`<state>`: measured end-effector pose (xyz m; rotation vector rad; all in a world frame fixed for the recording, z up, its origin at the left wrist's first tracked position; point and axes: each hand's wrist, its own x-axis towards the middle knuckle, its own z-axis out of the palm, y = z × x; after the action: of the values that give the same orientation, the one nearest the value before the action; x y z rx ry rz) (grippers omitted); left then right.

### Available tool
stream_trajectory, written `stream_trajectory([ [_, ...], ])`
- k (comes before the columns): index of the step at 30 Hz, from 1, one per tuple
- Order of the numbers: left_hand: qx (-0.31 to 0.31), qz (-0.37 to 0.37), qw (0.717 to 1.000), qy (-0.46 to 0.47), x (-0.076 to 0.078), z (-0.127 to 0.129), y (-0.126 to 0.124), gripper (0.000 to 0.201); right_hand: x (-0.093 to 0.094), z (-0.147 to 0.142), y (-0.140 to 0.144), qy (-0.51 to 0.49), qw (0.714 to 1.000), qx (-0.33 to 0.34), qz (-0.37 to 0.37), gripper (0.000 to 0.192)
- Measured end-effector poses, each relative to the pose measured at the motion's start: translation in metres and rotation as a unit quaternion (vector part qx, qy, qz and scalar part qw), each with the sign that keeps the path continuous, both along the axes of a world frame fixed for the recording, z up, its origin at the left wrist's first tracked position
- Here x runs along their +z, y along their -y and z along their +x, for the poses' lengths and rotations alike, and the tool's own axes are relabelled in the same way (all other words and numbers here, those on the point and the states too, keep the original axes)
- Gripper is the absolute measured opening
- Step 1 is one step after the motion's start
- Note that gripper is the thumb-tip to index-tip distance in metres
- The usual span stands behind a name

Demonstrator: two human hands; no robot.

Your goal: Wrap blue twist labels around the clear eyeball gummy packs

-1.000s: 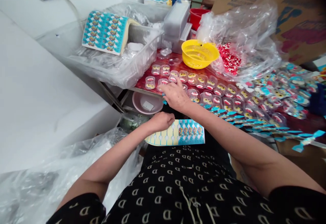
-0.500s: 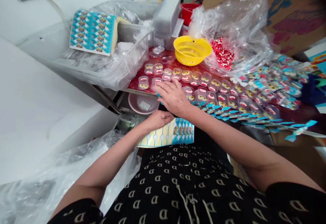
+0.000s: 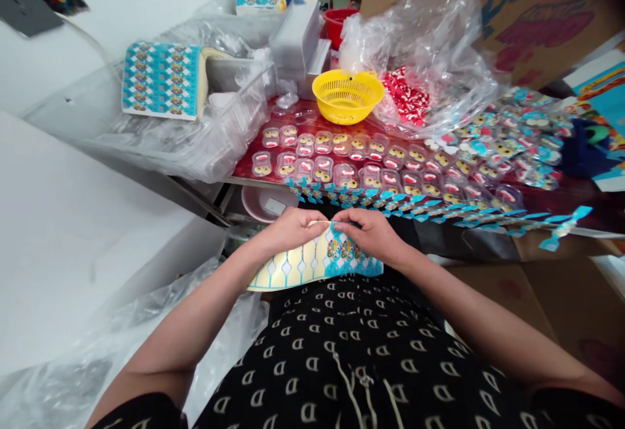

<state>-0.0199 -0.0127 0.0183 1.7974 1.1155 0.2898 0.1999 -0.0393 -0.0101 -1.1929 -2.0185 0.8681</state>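
Near the lap, left hand and right hand pinch the far edge of the sticker sheet, fingers clamped on it. Sheet's left half looks peeled bare, blue stickers remain on right half. Far on the red table, rows of small clear cases; blue tabs line its near edge, so labelling seems partway.

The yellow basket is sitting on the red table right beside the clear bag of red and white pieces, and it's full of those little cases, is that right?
Not quite. In the head view the yellow basket does stand on the red table beside the clear bag of red and white pieces, but it looks empty; the little cases lie in rows on the table.
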Motion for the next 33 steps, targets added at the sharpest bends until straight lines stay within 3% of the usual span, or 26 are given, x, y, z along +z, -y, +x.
stream_trajectory([
  [3,0.016,-0.040,0.999,0.015,0.004,0.002,0.002,0.033,-0.003,0.000,0.002,0.050,0.990,0.018,0.127,0.024],
  [6,0.055,-0.076,0.994,0.059,0.005,0.003,0.004,0.031,-0.008,0.001,0.005,0.083,0.960,0.017,0.266,0.025],
  [10,0.097,-0.128,0.983,0.091,-0.002,0.005,0.006,0.028,-0.015,-0.001,0.005,0.100,0.930,0.008,0.353,0.022],
  [13,0.104,-0.129,0.982,0.087,-0.013,0.005,0.002,0.029,-0.020,-0.006,0.003,0.104,0.925,0.000,0.365,0.021],
  [17,0.077,-0.049,0.996,0.010,-0.033,-0.007,-0.011,0.032,-0.014,-0.013,0.005,0.053,0.929,0.019,0.365,0.022],
  [19,0.067,-0.012,0.997,-0.043,-0.043,-0.016,-0.016,0.033,0.001,-0.011,0.005,0.015,0.931,0.008,0.365,0.019],
  [22,0.060,0.000,0.996,-0.066,-0.056,-0.027,-0.017,0.031,0.036,-0.004,-0.004,-0.019,0.926,-0.065,0.370,0.013],
  [24,0.055,-0.001,0.996,-0.064,-0.063,-0.028,-0.013,0.028,0.057,-0.004,-0.018,-0.030,0.924,-0.121,0.362,0.009],
  [26,0.049,0.002,0.997,-0.062,-0.068,-0.025,-0.010,0.026,0.068,-0.012,-0.037,-0.042,0.934,-0.133,0.330,0.006],
  [29,0.032,0.014,0.998,-0.052,-0.072,-0.021,-0.007,0.031,0.063,-0.042,-0.066,-0.030,0.957,-0.065,0.280,0.005],
  [33,0.008,0.049,0.997,-0.053,-0.068,-0.022,-0.006,0.026,0.036,-0.090,-0.095,0.074,0.965,0.019,0.250,0.007],
])
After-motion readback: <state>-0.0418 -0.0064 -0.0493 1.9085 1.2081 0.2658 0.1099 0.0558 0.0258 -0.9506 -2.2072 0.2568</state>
